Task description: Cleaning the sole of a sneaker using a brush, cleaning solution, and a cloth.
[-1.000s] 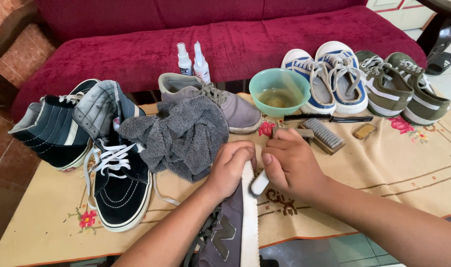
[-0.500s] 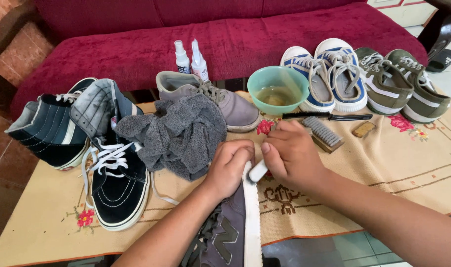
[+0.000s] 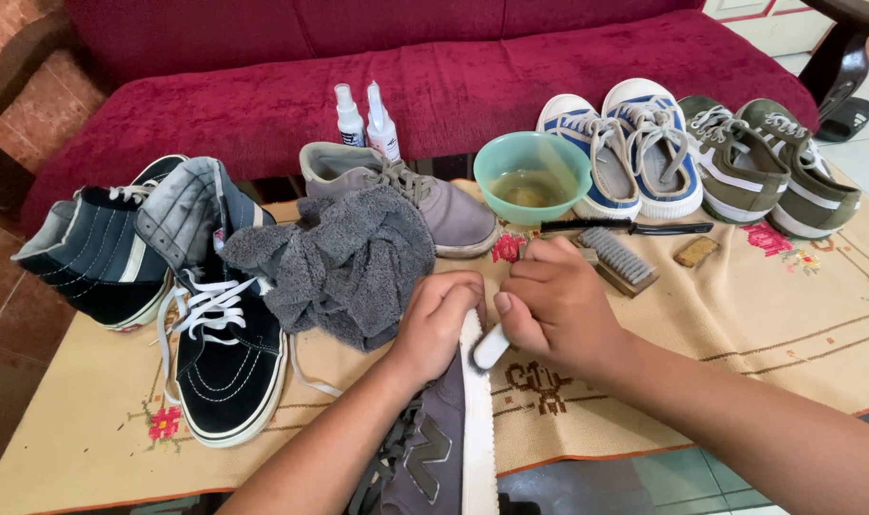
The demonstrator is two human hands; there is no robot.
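My left hand (image 3: 434, 319) grips the toe of a grey sneaker (image 3: 439, 448) with a white sole, held on its side at the table's front edge. Closed around a small white-handled brush (image 3: 489, 348), my right hand (image 3: 558, 305) presses it against the sneaker's white sole edge, right beside my left fingers. The brush bristles are mostly hidden between hand and sole.
On the embroidered cloth (image 3: 768, 315) lie a grey towel (image 3: 348, 262), two dark high-top shoes (image 3: 215, 315), a second grey sneaker (image 3: 406, 195), a green bowl (image 3: 532, 176), a wooden brush (image 3: 617, 257), blue shoes (image 3: 620, 153), green shoes (image 3: 768, 167). Two spray bottles (image 3: 366, 119) stand near the red sofa (image 3: 472, 67).
My right hand and the white brush slid slightly back and forth along the sole edge near the toe. My left hand kept its grip on the sneaker.
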